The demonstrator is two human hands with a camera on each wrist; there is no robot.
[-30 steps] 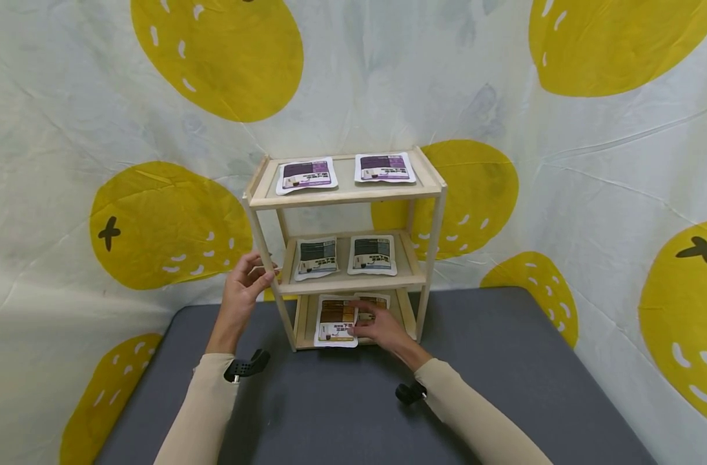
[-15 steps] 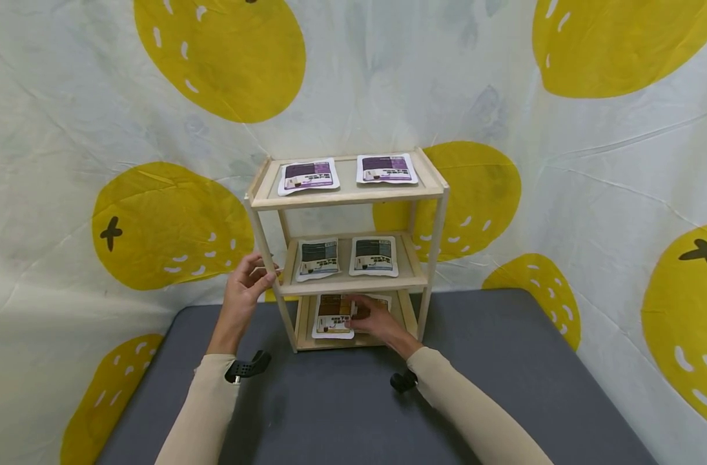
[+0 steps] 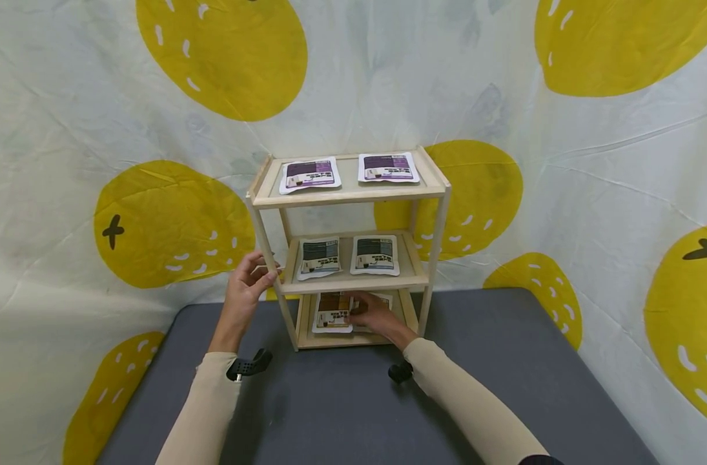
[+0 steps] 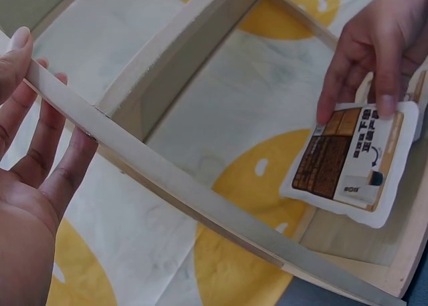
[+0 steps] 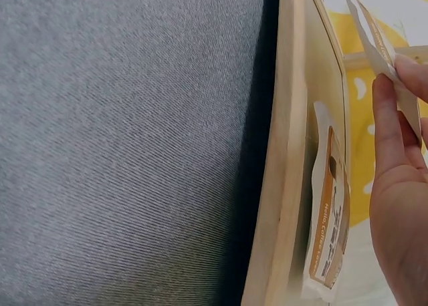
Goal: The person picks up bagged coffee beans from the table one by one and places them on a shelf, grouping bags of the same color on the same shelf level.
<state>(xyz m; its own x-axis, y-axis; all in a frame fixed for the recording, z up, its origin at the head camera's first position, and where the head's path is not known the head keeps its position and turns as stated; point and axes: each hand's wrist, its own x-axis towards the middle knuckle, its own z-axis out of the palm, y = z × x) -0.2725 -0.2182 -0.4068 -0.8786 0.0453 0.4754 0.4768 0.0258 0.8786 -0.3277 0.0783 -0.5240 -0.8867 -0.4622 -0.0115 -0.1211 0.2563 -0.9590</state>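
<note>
A small three-tier wooden shelf rack (image 3: 353, 284) stands against the backdrop. My left hand (image 3: 243, 294) holds its left front post, the thumb on one side and the fingers on the other. Inside the bottom tier, my right hand (image 3: 379, 318) pinches the right edge of a white coffee packet (image 4: 348, 162) with a brown and orange label. The right wrist view shows this packet raised off the shelf board. A second brown-labelled coffee packet (image 5: 328, 219) lies on the bottom board to the right, partly hidden by my right hand in the head view.
Two purple-labelled packets, a left one (image 3: 310, 175) and a right one (image 3: 388, 167), lie on the top tier. Two dark green-labelled packets, a left one (image 3: 320, 258) and a right one (image 3: 374, 254), lie on the middle tier. Below is a grey table (image 3: 330, 400).
My right hand has carried the brown-labelled packet deeper into the bottom tier; its front edge no longer sticks out past the rail. My left hand stays on the post.
</note>
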